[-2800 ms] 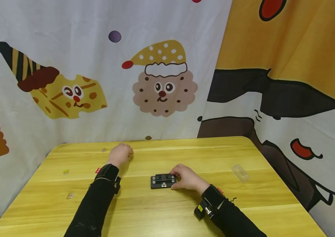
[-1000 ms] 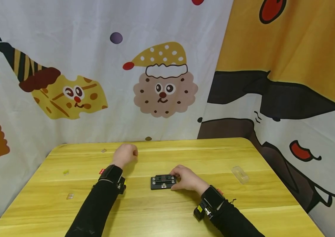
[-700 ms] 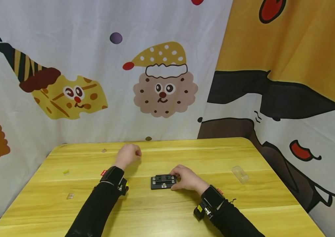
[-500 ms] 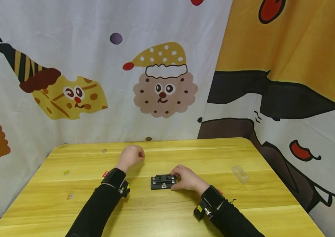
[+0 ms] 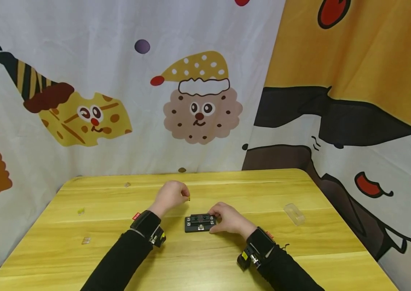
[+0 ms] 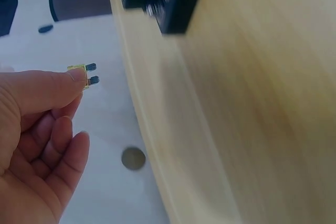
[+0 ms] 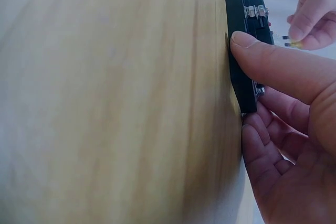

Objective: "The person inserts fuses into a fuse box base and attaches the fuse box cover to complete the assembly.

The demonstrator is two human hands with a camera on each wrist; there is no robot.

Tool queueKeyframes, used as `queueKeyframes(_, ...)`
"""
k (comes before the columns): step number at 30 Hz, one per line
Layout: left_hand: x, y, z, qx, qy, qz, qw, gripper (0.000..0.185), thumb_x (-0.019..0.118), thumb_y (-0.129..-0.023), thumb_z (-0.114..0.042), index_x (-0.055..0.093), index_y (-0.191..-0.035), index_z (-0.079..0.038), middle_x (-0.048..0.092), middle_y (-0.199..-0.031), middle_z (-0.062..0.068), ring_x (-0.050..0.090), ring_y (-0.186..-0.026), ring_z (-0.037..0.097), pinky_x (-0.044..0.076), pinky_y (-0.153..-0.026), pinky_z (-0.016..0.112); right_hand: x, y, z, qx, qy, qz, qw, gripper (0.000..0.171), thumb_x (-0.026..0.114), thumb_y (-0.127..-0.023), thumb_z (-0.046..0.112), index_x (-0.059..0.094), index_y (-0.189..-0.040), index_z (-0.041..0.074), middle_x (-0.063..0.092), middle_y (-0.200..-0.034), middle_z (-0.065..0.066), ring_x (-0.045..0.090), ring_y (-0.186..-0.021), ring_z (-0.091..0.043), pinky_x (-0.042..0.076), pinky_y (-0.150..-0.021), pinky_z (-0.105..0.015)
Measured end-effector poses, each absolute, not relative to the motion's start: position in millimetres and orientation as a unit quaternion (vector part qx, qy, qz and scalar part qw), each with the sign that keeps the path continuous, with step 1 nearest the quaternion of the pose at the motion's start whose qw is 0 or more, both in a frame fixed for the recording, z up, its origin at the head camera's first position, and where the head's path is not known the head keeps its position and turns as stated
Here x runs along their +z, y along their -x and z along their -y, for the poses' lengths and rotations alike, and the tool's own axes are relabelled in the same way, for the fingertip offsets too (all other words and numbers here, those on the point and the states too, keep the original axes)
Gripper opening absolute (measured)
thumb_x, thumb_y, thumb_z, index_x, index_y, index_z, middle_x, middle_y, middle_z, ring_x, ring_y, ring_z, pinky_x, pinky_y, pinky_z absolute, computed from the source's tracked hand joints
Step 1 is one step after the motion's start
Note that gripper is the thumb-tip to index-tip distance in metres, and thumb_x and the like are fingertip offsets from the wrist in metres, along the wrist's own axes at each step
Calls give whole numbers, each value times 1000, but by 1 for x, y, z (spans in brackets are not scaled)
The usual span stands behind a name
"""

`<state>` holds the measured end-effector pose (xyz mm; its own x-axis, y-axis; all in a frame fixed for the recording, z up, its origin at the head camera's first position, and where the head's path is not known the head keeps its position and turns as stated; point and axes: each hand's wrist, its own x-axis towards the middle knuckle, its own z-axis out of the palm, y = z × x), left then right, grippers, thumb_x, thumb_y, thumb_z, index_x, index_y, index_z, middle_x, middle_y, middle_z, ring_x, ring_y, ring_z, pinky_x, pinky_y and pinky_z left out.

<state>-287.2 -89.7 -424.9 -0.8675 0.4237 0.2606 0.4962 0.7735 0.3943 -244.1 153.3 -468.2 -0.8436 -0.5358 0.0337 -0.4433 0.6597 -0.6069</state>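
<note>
Pinched between thumb and forefinger of the left hand (image 5: 170,195), a small yellow blade fuse (image 6: 84,74) shows its two dark prongs pointing right in the left wrist view; in the head view it is a tiny yellow speck (image 5: 189,198) at the fingertips, just above centre of the frame and up-left of the black fuse block (image 5: 200,223). The hand's other fingers are loosely curled beneath the pinch. The fuse is in the air, near the block but apart from it.

The fuse block lies flat on the yellow wooden counter (image 5: 205,258), a little below the frame's centre. The right hand (image 5: 230,219) grips it from the right side: in the right wrist view the thumb (image 7: 278,66) presses against the block's near edge (image 7: 237,40) while the other fingers curl round its far side, and the left hand with the fuse shows at the upper right corner.

Further out on the counter, a clear plastic cover (image 5: 294,213) lies to the right, well apart from the hands. Small pieces lie scattered at the left: a yellowish one (image 5: 80,211), a pale one (image 5: 86,241) lower down, and another (image 5: 127,184) near the far edge. Cartoon-printed cloth (image 5: 198,101) hangs behind the counter.
</note>
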Motion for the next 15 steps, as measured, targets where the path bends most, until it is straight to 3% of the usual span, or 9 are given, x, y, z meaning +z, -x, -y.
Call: queueKeyframes(15, -424, 263, 57, -239, 312, 915, 90, 6, 79, -80, -10, 76, -78, -14, 69, -76, -7, 62, -72, 10, 51, -69, 30, -469, 245, -154, -308, 287, -905, 63, 42, 90, -72, 18, 68, -106, 6, 57, -103, -1, 58, -94, -20, 49, -86, -36)
